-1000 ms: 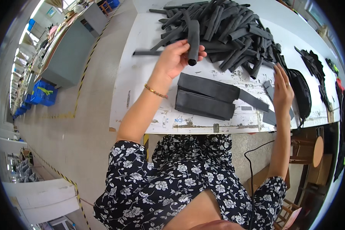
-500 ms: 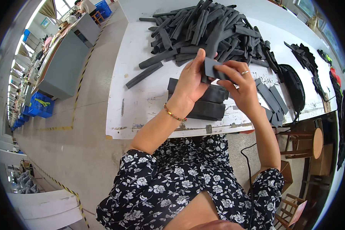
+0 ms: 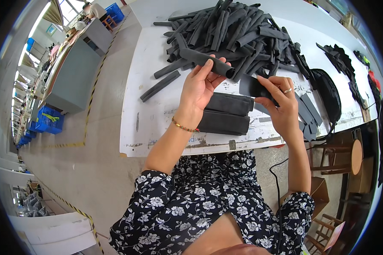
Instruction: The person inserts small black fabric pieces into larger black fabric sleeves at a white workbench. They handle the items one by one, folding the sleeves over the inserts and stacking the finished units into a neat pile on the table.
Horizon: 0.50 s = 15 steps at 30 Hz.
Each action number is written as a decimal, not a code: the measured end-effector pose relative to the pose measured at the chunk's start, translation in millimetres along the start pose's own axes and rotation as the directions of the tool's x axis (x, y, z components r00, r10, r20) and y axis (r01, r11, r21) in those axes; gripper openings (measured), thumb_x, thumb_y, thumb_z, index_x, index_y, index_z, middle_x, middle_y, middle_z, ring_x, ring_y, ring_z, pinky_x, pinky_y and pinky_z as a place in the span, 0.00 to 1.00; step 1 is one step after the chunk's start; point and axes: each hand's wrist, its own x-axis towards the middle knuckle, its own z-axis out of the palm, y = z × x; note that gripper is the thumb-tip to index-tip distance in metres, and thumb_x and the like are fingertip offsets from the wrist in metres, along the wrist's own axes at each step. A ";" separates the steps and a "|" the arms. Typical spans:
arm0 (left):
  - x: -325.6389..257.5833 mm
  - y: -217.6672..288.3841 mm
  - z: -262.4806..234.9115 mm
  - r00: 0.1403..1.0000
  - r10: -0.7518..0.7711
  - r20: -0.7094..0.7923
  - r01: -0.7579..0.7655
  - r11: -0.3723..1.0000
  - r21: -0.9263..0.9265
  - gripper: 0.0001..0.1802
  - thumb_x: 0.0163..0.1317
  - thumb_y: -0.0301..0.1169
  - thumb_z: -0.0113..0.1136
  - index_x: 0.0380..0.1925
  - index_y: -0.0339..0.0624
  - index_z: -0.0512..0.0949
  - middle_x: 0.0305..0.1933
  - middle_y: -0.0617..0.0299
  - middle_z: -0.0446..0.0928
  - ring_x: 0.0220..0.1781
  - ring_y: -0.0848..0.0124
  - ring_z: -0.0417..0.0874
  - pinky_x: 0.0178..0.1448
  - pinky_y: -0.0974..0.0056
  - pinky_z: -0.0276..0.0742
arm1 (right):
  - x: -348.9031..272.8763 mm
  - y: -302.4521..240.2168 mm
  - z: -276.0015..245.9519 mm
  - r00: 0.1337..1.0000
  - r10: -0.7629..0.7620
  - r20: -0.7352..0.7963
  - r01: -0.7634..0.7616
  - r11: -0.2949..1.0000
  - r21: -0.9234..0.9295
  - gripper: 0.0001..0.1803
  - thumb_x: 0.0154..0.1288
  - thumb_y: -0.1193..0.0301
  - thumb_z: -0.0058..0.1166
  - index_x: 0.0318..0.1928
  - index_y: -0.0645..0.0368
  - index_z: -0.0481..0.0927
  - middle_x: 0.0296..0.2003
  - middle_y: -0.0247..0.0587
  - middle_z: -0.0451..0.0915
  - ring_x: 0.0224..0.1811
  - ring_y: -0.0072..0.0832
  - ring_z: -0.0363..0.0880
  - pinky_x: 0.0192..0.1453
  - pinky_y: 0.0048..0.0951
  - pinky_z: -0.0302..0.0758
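A dark grey fabric tube (image 3: 200, 58) lies across the fingers of my left hand (image 3: 195, 91), its open end facing right. My left thumb presses on it from above. My right hand (image 3: 285, 102) pinches a thin, flat dark grey rectangular piece (image 3: 251, 87) between thumb and fingers, just right of the tube's open end and apart from it. Below both hands, flattened dark sleeves (image 3: 225, 122) lie in two neat stacks near the table's front edge. Beyond the hands is a big heap of similar grey tubes (image 3: 225, 32).
Two loose tubes (image 3: 159, 86) lie left of the heap on the white table (image 3: 134, 114). Flat grey strips (image 3: 311, 109) and a black mesh bag (image 3: 327, 95) are at the right. A wooden stool (image 3: 355, 157) and a black cable (image 3: 276, 182) are below the table edge.
My hands have moved apart. The tube, which pointed away from me, now lies sideways in my left hand, and the flat piece has moved right with my right hand.
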 end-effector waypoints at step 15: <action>-21.5 -3.1 16.9 0.989 -0.048 0.143 0.045 0.999 0.022 0.19 0.74 0.28 0.49 0.63 0.39 0.66 0.62 0.43 0.74 0.58 0.56 0.81 0.63 0.52 0.82 | 6.1 4.4 14.7 0.938 -0.316 -0.144 0.242 0.892 -0.383 0.19 0.45 0.75 0.70 0.42 0.55 0.86 0.35 0.32 0.75 0.39 0.33 0.74 0.40 0.36 0.71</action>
